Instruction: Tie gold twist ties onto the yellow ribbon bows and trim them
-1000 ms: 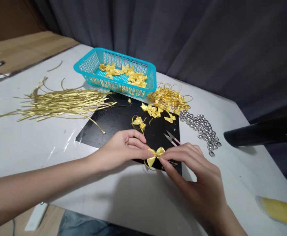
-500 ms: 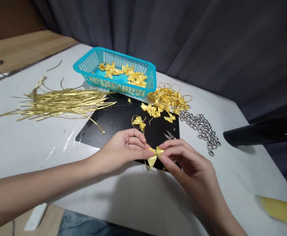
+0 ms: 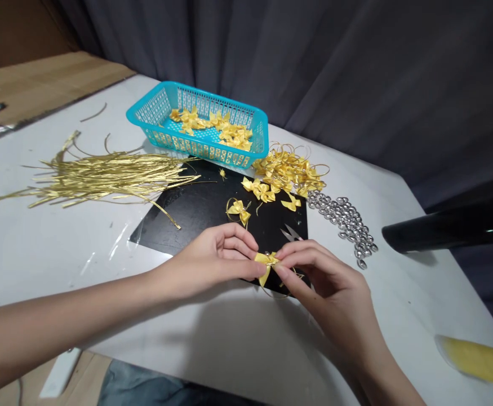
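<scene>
A yellow ribbon bow [image 3: 265,266] is pinched between both hands over the front edge of a black mat [image 3: 178,208]. My left hand [image 3: 216,256] grips its left side with thumb and fingers. On the right side, my right hand [image 3: 322,276] holds the bow between thumb and fingertips. A thin gold cord loop hangs below it. Just beyond my hands, another bow with a cord loop [image 3: 239,212] lies on the mat. The scissors' blades [image 3: 291,233] show behind my right fingers; their handles are mostly hidden.
A blue basket [image 3: 204,149] holding yellow bows stands at the back. Gold cords [image 3: 111,177] lie at left. Right of the basket are piled looped bows [image 3: 288,169] and silver beads [image 3: 345,220]. A black cylinder [image 3: 444,228] and a yellow roll [image 3: 478,358] are at right.
The bow has turned slightly between my fingers, and its cord loop has shifted a little to the right. Both hands keep their grip in nearly the same place.
</scene>
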`<state>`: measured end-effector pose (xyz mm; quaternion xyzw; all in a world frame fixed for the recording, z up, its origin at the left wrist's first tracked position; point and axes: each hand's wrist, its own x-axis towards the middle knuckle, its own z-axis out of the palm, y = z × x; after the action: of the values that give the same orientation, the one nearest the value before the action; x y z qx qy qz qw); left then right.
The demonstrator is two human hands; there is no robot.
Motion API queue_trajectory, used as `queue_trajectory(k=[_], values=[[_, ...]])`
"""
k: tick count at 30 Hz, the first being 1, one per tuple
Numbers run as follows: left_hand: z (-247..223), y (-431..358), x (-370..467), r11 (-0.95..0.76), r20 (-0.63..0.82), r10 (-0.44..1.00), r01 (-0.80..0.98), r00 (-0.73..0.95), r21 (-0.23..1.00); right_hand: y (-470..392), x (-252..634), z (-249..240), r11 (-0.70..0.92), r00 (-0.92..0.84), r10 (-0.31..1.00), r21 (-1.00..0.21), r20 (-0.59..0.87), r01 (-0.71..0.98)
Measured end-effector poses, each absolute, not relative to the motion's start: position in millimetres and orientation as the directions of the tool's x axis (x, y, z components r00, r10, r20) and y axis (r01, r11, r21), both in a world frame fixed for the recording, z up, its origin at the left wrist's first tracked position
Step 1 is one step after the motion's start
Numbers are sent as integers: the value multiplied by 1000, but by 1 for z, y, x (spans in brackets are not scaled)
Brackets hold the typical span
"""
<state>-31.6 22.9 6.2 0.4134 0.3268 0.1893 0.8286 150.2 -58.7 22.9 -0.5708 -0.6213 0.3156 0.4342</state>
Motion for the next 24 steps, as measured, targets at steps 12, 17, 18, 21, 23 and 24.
queue_trajectory(k=[12, 17, 18, 21, 23, 24], values=[[16, 18, -32, 408, -239, 663, -74, 709, 910, -56, 156, 27, -42, 88, 996, -992, -31, 122], [14, 17, -35, 350, -159, 662, -115, 732, 930, -56, 159, 23, -150, 26, 988, -984, -153, -100], [14, 16, -35, 318, -127, 665, -125, 736, 940, -56, 158, 23, -158, 12, 987, -979, -161, -131], [17, 15, -38, 42, 76, 712, -151, 698, 988, -55, 155, 23, -179, -10, 983, -962, -181, -204], [20, 14, -39, -267, 297, 711, -146, 638, 953, -55, 153, 24, -192, -13, 981, -954, -195, -229], [21, 14, -40, -402, 397, 686, -136, 610, 905, -55, 152, 24, -195, -15, 980, -952, -197, -236]])
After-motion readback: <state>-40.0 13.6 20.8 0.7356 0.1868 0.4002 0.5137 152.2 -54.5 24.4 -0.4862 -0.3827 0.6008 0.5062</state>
